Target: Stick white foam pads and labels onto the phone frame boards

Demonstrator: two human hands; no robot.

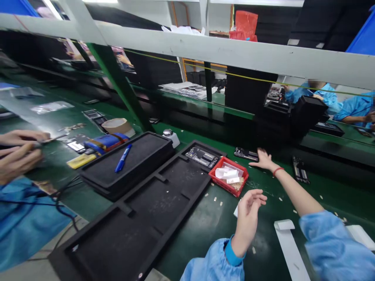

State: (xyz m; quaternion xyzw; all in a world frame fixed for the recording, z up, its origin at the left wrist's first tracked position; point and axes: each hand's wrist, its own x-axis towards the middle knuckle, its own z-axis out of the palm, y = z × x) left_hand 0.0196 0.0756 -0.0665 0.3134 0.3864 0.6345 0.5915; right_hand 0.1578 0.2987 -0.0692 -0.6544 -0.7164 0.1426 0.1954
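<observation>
Head view, looking forward and down at a green bench (202, 218). The person's right hand (265, 160), with a red band (278, 170) at the wrist, reaches far forward, fingers spread wide. It is at the near end of a dark phone frame (242, 152) lying flat near the bench's back edge; whether the fingertips touch it, I cannot tell. A second frame (300, 170) lies flat to the right of that wrist.

The left hand (250, 207) is raised nearer the body, fingers loosely half curled, the thumb close to them. A white piece (236, 210) shows partly behind it. Beyond that hand is a red bin (224, 185) of white and clear scraps, at the edge of a long black tray (172, 201). A third frame (202, 157) lies in the tray's farthest compartment.

Left of the tray, a blue pen (123, 158) rests on a black box (140, 156). A white strip (290, 248) lies below the right forearm. At far left, a co-worker's hands (20, 156) hold something thin, too unclear to name. Blue-sleeved people (328, 97) sit in the background at right.
</observation>
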